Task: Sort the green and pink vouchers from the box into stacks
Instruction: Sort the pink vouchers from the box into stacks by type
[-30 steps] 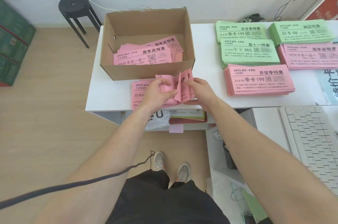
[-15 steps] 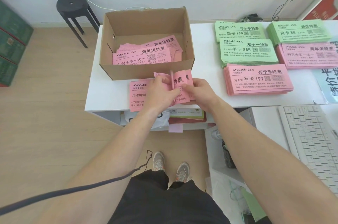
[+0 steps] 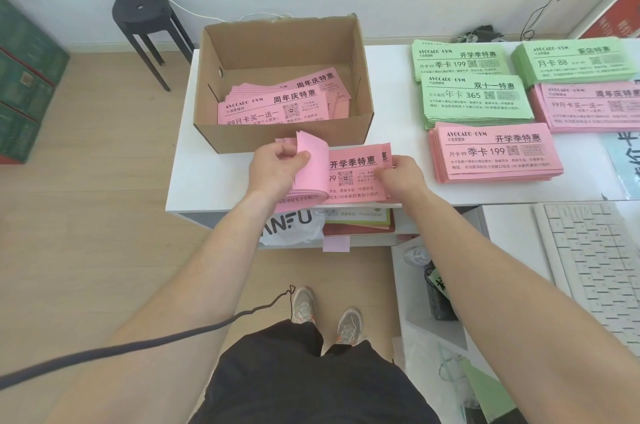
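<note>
Pink vouchers [image 3: 353, 177] reach the near table [image 3: 194, 188] edge, just before the box [image 3: 242, 136]. Left fingers [image 3: 289, 151] grasp their curled-back ends, hiding the print; right fingers [image 3: 384, 176] pinch the right end. Far-right stacks [image 3: 588, 108] run off-frame.

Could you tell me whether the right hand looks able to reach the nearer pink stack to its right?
Probably yes: only bare table lies between the right hand and the nearer pink stack, though that hand is pinching the edge of the held vouchers.
</note>
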### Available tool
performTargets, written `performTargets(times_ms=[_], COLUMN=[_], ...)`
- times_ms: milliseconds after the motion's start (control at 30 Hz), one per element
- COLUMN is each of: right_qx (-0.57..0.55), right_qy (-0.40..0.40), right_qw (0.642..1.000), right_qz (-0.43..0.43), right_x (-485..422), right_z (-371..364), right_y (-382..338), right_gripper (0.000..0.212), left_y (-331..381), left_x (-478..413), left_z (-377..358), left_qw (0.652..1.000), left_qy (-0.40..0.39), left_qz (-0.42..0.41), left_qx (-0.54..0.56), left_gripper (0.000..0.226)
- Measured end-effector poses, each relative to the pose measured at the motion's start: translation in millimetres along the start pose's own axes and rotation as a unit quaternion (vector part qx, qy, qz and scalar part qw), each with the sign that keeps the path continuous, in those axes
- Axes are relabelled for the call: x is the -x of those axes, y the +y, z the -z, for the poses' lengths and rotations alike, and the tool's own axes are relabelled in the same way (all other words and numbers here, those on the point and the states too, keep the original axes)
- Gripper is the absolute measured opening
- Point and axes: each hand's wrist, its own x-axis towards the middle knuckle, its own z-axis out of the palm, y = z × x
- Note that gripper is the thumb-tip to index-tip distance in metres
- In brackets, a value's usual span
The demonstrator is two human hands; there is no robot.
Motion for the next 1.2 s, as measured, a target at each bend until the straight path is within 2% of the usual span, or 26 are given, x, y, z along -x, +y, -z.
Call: performTargets(times_ms=[133,267,367,533,633,733,800,867,933,1200], right_qx=[0.026,0.022,0.013,0.017,0.008,-0.017,-0.01,0.037,0.083,0.105], right_qy=[0.01,0.035,0.058,0.03,0.001,-0.002,-0.001,0.005,0.018,0.052], right_qw=[1.0,0.999,0.997,0.997,0.999,0.999,0.999,0.999,0.995,0.992], right_qz=[-0.004,-0.002,0.042,0.07,0.047,0.035,0.03,0.039,0.051,0.053], right_x=[-1,1,8,8,11,13,12,8,7,7], right_z=[-3,-4,-4,-5,-3,0,1,2,2,-2], right_y=[-2,-5,-9,-9,-11,-11,-12,-10,-9,-9], right_gripper=[0.032,0.028,0.042,0.01,0.043,0.056,0.05,0.031,0.021,0.016], left_y=[-2,-6,-5,-5,-5,-6,-6,-6,-6,-13], left_x=[-5,-6,-5,-6,-7,-9,-10,-10,-10,-9], left_z=[5,3,0,-5,-8,-9,-7,-5,-3,6], left_qw=[1.0,0.999,0.999,0.999,0.999,0.999,0.999,0.999,0.999,0.998], left_qy=[-0.004,0.007,0.011,0.01,0.004,0.001,0.007,0.013,0.011,0.007], left_qz=[0.015,0.019,0.019,0.021,0.016,0.008,0.006,0.003,0.003,0.012], left_qx=[0.016,0.037,0.038,0.042,0.042,0.047,0.05,0.047,0.047,0.06], left_gripper=[0.017,0.026,0.032,0.04,0.04,0.037,0.031,0.03,0.031,0.037])
